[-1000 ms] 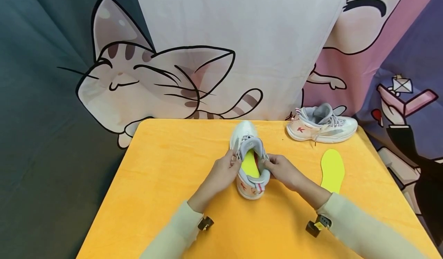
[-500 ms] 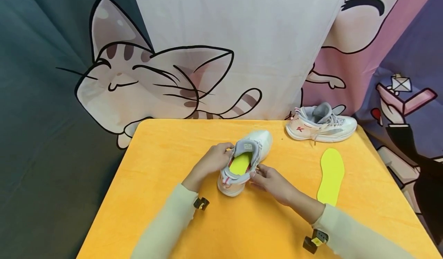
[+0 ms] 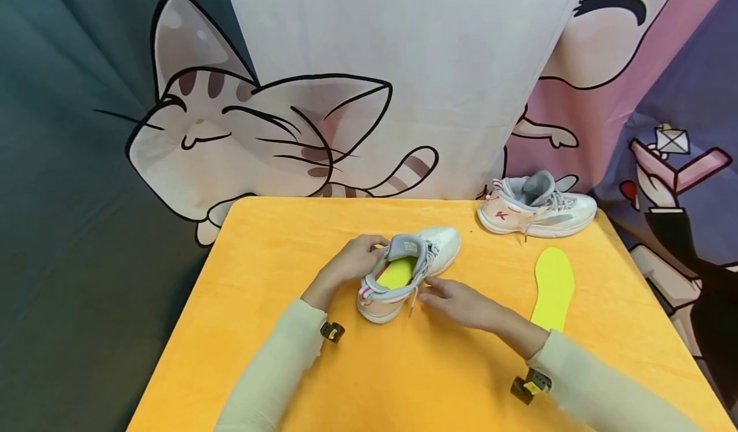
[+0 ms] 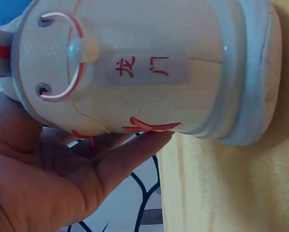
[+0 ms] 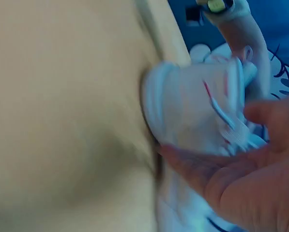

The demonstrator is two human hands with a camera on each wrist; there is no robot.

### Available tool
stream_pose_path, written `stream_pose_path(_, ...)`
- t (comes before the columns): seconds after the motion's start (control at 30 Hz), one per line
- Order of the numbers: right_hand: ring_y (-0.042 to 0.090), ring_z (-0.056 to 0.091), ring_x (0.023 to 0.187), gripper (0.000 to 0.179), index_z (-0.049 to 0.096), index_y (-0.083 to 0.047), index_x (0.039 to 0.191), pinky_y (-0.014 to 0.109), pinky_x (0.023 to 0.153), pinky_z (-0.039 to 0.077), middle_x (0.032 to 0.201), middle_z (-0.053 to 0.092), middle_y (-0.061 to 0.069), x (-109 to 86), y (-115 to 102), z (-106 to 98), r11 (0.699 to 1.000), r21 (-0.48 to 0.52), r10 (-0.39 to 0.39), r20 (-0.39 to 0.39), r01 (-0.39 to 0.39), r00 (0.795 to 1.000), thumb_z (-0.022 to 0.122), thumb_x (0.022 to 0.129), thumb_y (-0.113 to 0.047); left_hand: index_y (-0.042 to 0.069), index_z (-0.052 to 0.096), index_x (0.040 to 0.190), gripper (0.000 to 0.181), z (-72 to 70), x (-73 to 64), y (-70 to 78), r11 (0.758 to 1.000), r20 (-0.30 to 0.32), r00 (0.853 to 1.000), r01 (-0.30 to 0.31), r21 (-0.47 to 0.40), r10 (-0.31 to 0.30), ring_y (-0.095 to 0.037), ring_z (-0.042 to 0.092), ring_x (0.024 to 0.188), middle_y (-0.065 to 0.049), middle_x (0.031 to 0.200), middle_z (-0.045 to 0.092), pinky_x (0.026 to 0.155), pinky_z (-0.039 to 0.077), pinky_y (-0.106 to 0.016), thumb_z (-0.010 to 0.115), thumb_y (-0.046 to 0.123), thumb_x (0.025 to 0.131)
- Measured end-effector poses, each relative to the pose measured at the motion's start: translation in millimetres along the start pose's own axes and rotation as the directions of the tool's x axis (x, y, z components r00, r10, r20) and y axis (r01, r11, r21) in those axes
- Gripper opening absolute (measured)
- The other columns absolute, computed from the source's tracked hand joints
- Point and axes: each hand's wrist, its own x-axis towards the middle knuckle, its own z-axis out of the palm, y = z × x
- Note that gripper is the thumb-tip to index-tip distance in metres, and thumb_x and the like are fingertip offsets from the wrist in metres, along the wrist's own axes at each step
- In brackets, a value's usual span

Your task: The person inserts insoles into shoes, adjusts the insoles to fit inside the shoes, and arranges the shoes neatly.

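Observation:
A white sneaker [image 3: 441, 246] with grey lining and a red mark stands on the yellow-covered table, toe pointing back right. Inside it lies a yellow-green insole [image 3: 396, 274]. My left hand [image 3: 352, 260] holds the sneaker's left side near the collar; in the left wrist view, its fingers [image 4: 134, 154] lie along the outer wall, while the thumb tip is hidden. The right hand [image 3: 455, 300] is at the near side by the hanging lace, its fingers extended and thumb apart. In the blurred right wrist view, its fingertips [image 5: 171, 152] meet the sneaker low down near the sole.
A second white sneaker [image 3: 539, 213] stands at the table's back right corner. In front of it a loose yellow-green insole [image 3: 553, 284] lies flat, its near end partly hidden by my right forearm. A printed cartoon curtain [image 3: 346, 137] hangs behind the table [image 3: 277, 240].
The sneaker has turned so its toe points back right instead of straight back, and its heel has shifted left. My left hand has moved left with it; the right hand's fingers have loosened from the collar.

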Motion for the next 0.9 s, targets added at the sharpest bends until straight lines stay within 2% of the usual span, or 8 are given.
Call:
stream_pose_path(0.13,0.021,0.072,0.106,0.039,0.064,0.001,0.133,0.04,0.089,0.059,0.119,0.075,0.013,-8.8,-12,-19,0.935,-0.345,-0.092,0.003,0.088,0.996,0.057,0.107,-0.026,0.007,0.059,0.139,0.037,2.6,-9.2,-2.3,0.998,-0.015,1.0,0.023,-0.059,-0.024,-0.02,0.06,0.079,-0.015,0.107,0.067,0.071,0.051,-0.033,0.046,0.018,0.106)
stream_pose_path(0.3,0.006,0.068,0.093,0.019,0.073,-0.011,0.117,0.031,0.081,0.059,0.105,0.075,-0.003,-11.5,-33,-35,0.819,-0.484,-0.33,0.042,0.308,0.943,0.065,0.103,-0.021,0.006,0.046,0.15,0.05,5.7,-23.7,-3.0,0.996,-0.037,0.997,0.058,-0.073,-0.061,-0.032,0.059,0.126,-0.02,0.143,0.057,0.108,0.048,-0.051,0.044,0.022,0.103)
stream_pose_path(0.37,0.009,0.069,0.1,0.022,0.073,-0.012,0.12,0.033,0.087,0.059,0.111,0.075,-0.003,-9.5,-43,-37,0.771,-0.515,-0.396,0.073,0.375,0.915,0.067,0.101,-0.022,0.006,0.041,0.153,0.053,6.0,-28.7,-3.9,0.994,-0.034,0.997,0.068,-0.083,-0.071,-0.033,0.059,0.128,-0.021,0.144,0.057,0.109,0.047,-0.051,0.042,0.022,0.103)
stream_pose_path(0.47,0.016,0.069,0.112,0.032,0.071,-0.009,0.126,0.038,0.096,0.058,0.122,0.073,0.0,-2.0,-56,-36,0.708,-0.556,-0.436,0.14,0.435,0.889,0.07,0.1,-0.027,0.006,0.044,0.151,0.05,4.4,-34.2,-6.1,0.991,-0.029,0.997,0.072,-0.111,-0.075,-0.028,0.063,0.114,-0.018,0.135,0.062,0.096,0.052,-0.044,0.042,0.022,0.103)
stream_pose_path(0.6,0.02,0.069,0.115,0.039,0.07,-0.007,0.128,0.038,0.098,0.056,0.125,0.073,0.004,14.6,-71,-31,0.649,-0.596,-0.411,0.249,0.473,0.877,0.071,0.099,-0.032,0.007,0.055,0.14,0.041,2.0,-33.5,-10.8,0.985,-0.02,0.998,0.059,-0.162,-0.063,-0.021,0.062,0.097,-0.015,0.123,0.066,0.081,0.05,-0.033,0.044,0.021,0.103)
stream_pose_path(0.67,0.013,0.07,0.101,0.033,0.071,-0.008,0.124,0.032,0.091,0.057,0.116,0.074,0.0,25.8,-76,-28,0.634,-0.597,-0.371,0.323,0.491,0.871,0.071,0.099,-0.03,0.007,0.058,0.137,0.039,1.3,-32.4,-13.0,0.982,-0.016,0.998,0.055,-0.18,-0.059,-0.02,0.062,0.095,-0.014,0.121,0.066,0.08,0.049,-0.031,0.045,0.02,0.102)
stream_pose_path(0.8,0.002,0.056,0.068,0.022,0.069,-0.011,0.114,0.02,0.067,0.049,0.084,0.064,-0.009,52.1,-86,-22,0.656,-0.584,-0.206,0.472,0.478,0.858,0.069,0.101,-0.03,0.009,0.059,0.134,0.037,0.9,-32.3,-14.5,0.981,-0.011,0.999,0.048,-0.187,-0.051,-0.019,0.062,0.094,-0.012,0.118,0.067,0.079,0.049,-0.031,0.044,0.02,0.102)
stream_pose_path(0.9,0.002,0.049,0.06,0.02,0.065,-0.014,0.105,0.019,0.06,0.041,0.073,0.053,-0.01,68.7,-92,-18,0.658,-0.619,-0.045,0.537,0.43,0.842,0.065,0.103,-0.034,0.01,0.06,0.132,0.035,1.2,-33.4,-13.5,0.983,-0.006,0.999,0.04,-0.178,-0.041,-0.018,0.062,0.089,-0.01,0.114,0.068,0.075,0.048,-0.03,0.043,0.019,0.102)
